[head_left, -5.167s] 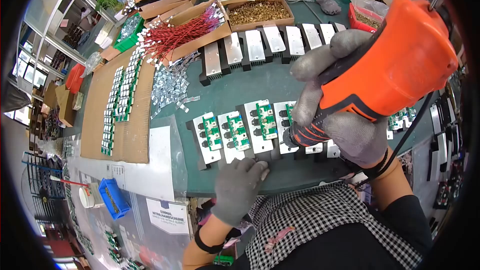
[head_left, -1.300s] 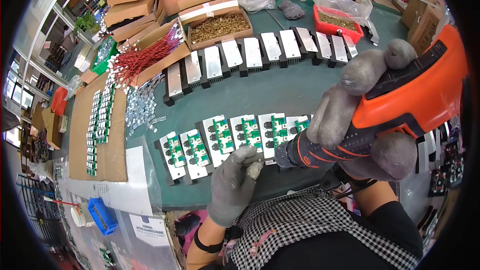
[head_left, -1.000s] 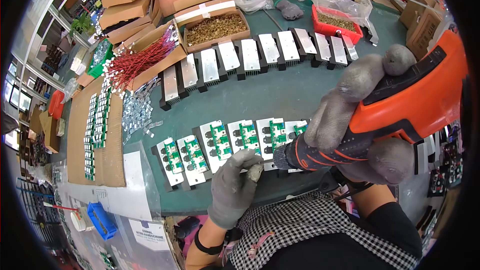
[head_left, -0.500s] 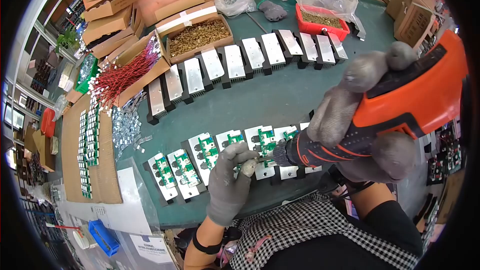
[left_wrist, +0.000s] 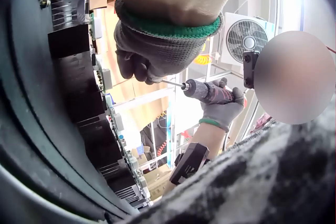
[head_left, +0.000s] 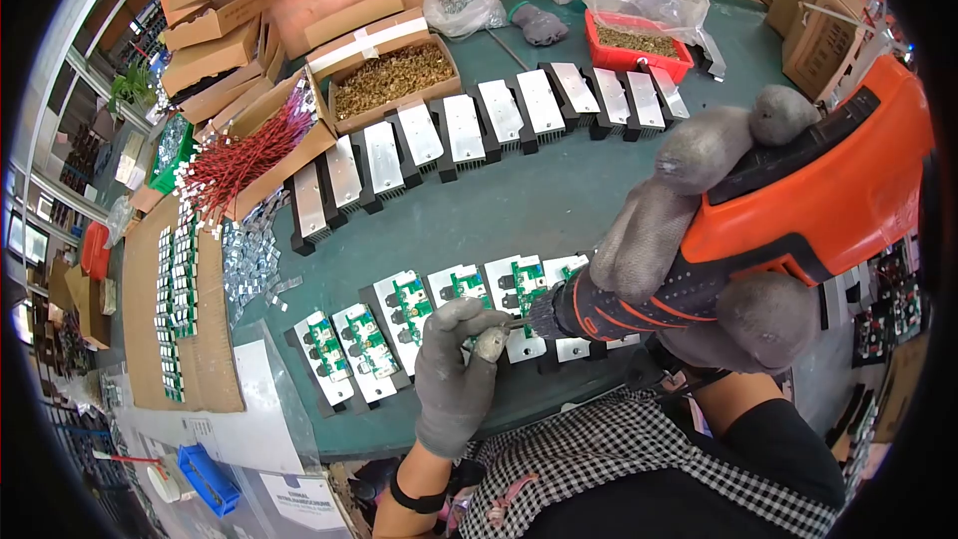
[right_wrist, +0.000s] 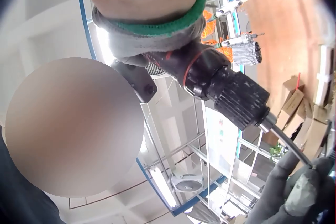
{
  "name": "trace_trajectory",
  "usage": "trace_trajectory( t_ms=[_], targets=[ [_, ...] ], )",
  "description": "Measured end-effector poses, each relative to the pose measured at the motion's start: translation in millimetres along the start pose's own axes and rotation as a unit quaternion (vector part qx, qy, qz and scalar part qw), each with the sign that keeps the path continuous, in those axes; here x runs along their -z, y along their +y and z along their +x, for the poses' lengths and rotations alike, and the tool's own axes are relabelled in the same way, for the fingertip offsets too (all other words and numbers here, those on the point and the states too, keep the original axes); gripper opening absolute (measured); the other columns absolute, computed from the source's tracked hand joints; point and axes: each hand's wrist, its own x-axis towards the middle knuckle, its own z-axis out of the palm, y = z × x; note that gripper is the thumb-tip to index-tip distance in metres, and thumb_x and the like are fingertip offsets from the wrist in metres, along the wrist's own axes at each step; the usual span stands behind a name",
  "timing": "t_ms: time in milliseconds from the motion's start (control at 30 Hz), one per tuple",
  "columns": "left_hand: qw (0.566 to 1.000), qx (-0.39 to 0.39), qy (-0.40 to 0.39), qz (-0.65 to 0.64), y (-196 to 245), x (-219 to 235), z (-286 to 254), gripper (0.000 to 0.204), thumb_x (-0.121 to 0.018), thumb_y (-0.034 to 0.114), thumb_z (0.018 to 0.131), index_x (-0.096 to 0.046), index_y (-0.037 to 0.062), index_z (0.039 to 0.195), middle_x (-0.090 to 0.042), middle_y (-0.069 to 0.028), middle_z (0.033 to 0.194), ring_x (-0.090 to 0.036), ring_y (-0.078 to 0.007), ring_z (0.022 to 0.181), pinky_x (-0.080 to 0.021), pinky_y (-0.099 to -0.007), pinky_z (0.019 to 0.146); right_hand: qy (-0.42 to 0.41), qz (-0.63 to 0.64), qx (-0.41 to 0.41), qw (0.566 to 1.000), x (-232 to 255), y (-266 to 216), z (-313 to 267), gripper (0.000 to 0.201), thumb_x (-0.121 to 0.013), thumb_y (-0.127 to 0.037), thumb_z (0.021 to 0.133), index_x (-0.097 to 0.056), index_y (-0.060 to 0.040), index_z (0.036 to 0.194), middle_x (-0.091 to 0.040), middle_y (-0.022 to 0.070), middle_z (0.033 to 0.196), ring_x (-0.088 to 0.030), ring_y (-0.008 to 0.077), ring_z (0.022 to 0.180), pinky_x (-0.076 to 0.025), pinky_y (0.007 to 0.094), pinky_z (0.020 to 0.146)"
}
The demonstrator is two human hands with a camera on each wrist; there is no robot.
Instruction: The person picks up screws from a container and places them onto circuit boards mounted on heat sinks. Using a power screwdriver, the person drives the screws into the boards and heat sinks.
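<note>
My gloved right hand (head_left: 644,240) grips an orange and black cordless drill (head_left: 808,205), held nearly level and pointing left. A long bit (right_wrist: 289,146) extends from its black chuck (right_wrist: 241,98). At the bit's tip, the thumb and forefinger of my gloved left hand (head_left: 454,379) pinch it; anything small between them is hidden. Both hands are above a row of black heatsinks with white plates, each bearing a green circuit board (head_left: 409,307). The left hand overlaps one of these boards in the head view.
Bare-topped heatsinks (head_left: 462,130) form a curved row behind. Farther back are a carton of brass-coloured screws (head_left: 394,80), a red bin (head_left: 639,58) and red wires (head_left: 249,160). Small metal clips (head_left: 249,260) lie beside cardboard (head_left: 215,359) holding more boards.
My left hand has risen from the table edge to the bit's tip, and the drill has backed off the boards. Over the last half second both hands barely move; the head view has shifted.
</note>
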Motion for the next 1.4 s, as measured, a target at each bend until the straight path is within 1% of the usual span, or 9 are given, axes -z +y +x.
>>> trace_trajectory(
  t_ms=[167,267,300,500,667,1000,1200,1300,1400],
  targets=[
    [0.985,-0.051,-0.050,0.160,6.1,-0.2,8.4,0.053,-0.073,0.021,0.080,-0.045,0.0032,0.122,-0.065,-0.0126,0.105,-0.063,-0.0292,0.099,-0.046,-0.0399,0.091,0.015,-0.075,-0.012,0.997,-1.1,2.0,-3.2,0.062,-0.065,0.006,0.077,-0.034,-0.0055,0.129,-0.056,0.0203,0.115,-0.067,0.0239,0.073,-0.058,0.0350,0.063],
    [0.900,-0.191,-0.124,0.372,28.8,1.9,35.9,0.076,-0.078,0.041,0.071,-0.044,-0.0008,0.124,-0.056,-0.0199,0.122,-0.053,-0.0367,0.112,-0.039,-0.0454,0.099,0.023,-0.166,-0.022,0.986,-3.2,9.5,-7.3,0.058,-0.063,0.013,0.074,-0.038,-0.0042,0.124,-0.058,0.0198,0.111,-0.067,0.0225,0.073,-0.058,0.0335,0.065],
    [0.876,-0.203,-0.151,0.411,20.5,1.7,40.2,0.089,-0.070,0.059,0.068,-0.045,-0.0031,0.126,-0.051,-0.0221,0.125,-0.043,-0.0398,0.123,-0.031,-0.0496,0.106,0.022,-0.216,-0.025,0.976,-4.9,12.5,-9.9,0.059,-0.063,0.013,0.074,-0.038,-0.0043,0.124,-0.058,0.0195,0.110,-0.067,0.0218,0.073,-0.057,0.0324,0.065],
    [0.843,-0.240,-0.225,0.425,1.1,-3.1,57.6,0.097,-0.058,0.076,0.066,-0.051,-0.0052,0.119,-0.055,-0.0213,0.116,-0.044,-0.0389,0.123,-0.027,-0.0510,0.109,0.142,-0.174,-0.114,0.968,-18.0,20.9,-12.4,0.050,-0.060,0.008,0.070,-0.046,0.0009,0.117,-0.060,0.0121,0.098,-0.061,0.0204,0.095,-0.051,0.0344,0.084],
    [0.859,-0.191,-0.255,0.402,-8.4,-2.6,60.3,0.089,-0.063,0.070,0.067,-0.053,-0.0017,0.120,-0.057,-0.0179,0.117,-0.048,-0.0351,0.121,-0.027,-0.0502,0.109,0.180,-0.142,-0.136,0.964,-24.6,23.1,-10.6,0.038,-0.061,0.006,0.068,-0.053,0.0007,0.106,-0.059,0.0110,0.101,-0.060,0.0195,0.097,-0.050,0.0351,0.085],
    [0.876,-0.179,-0.263,0.363,-16.0,-1.9,60.7,0.089,-0.071,0.053,0.069,-0.041,0.0006,0.133,-0.053,-0.0153,0.125,-0.048,-0.0302,0.122,-0.025,-0.0492,0.110,-0.012,-0.304,-0.053,0.951,-8.3,41.8,-9.9,0.057,-0.055,0.016,0.070,-0.039,-0.0057,0.120,-0.059,0.0131,0.098,-0.062,0.0146,0.078,-0.054,0.0278,0.064],
    [0.886,-0.137,-0.279,0.344,-19.8,-2.8,56.8,0.088,-0.071,0.052,0.069,-0.041,0.0012,0.134,-0.053,-0.0147,0.127,-0.048,-0.0293,0.122,-0.024,-0.0506,0.110,0.073,-0.200,-0.172,0.962,-28.7,27.8,-7.4,0.055,-0.057,0.012,0.070,-0.040,-0.0027,0.121,-0.061,0.0148,0.103,-0.062,0.0148,0.076,-0.054,0.0285,0.066],
    [0.866,-0.221,-0.194,0.404,-11.1,0.5,48.9,0.088,-0.070,0.052,0.070,-0.040,0.0035,0.137,-0.054,-0.0131,0.125,-0.047,-0.0331,0.122,-0.023,-0.0505,0.111,0.041,-0.236,-0.138,0.961,-24.6,21.6,-5.1,0.053,-0.058,0.005,0.074,-0.040,-0.0013,0.124,-0.060,0.0172,0.108,-0.062,0.0157,0.075,-0.054,0.0295,0.066],
    [0.880,-0.211,-0.079,0.419,15.5,23.0,30.4,0.072,-0.073,0.040,0.073,-0.048,0.0064,0.131,-0.056,-0.0129,0.121,-0.050,-0.0356,0.115,-0.033,-0.0460,0.102,0.052,-0.066,-0.077,0.994,-21.8,18.5,1.3,0.058,-0.058,-0.005,0.075,-0.038,-0.0006,0.129,-0.058,0.0192,0.114,-0.063,0.0174,0.074,-0.054,0.0303,0.066]
  ],
)
